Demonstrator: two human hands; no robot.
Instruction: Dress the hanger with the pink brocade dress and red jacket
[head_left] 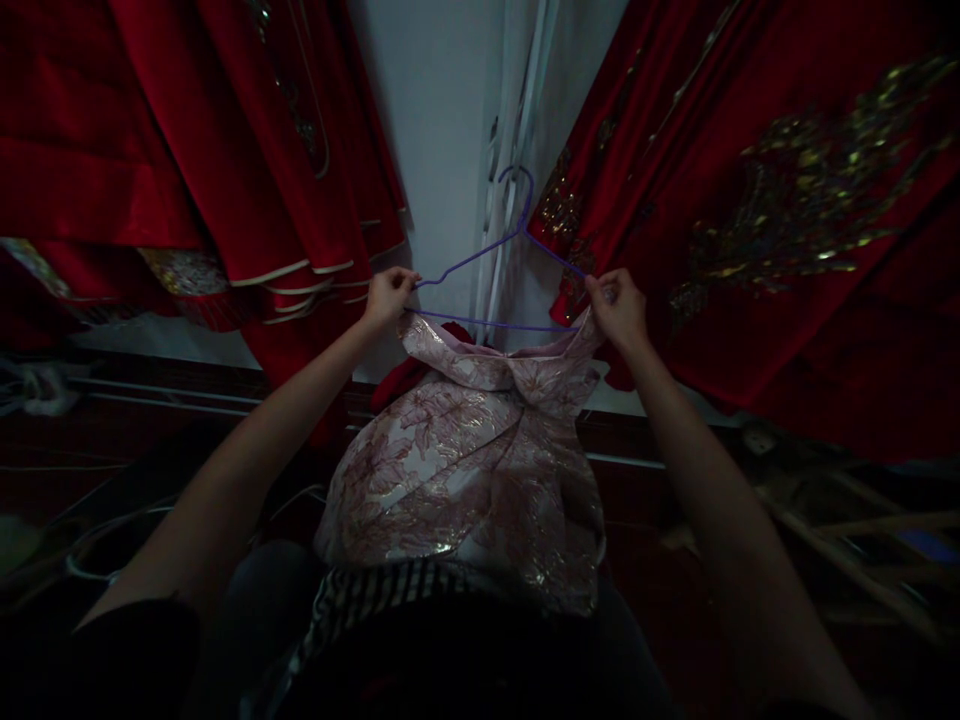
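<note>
A pink and cream dress (457,450) with a shiny floral pattern hangs in front of me, its lower part over my lap. Above its neckline is a thin purple hanger (487,324), hook upward. My left hand (392,297) pinches the hanger's left end together with the dress's left shoulder. At the opposite end, my right hand (619,308) is closed on the right shoulder of the dress and the hanger's tip; a ring shows on one finger. The fingertips partly hide both hanger ends.
Red garments (247,140) with pale trim hang at the left, and red cloth (750,200) with gold sequins hangs at the right. A pale wall (435,120) stands between them. Wooden slats (847,560) lie low at the right; the floor is dark.
</note>
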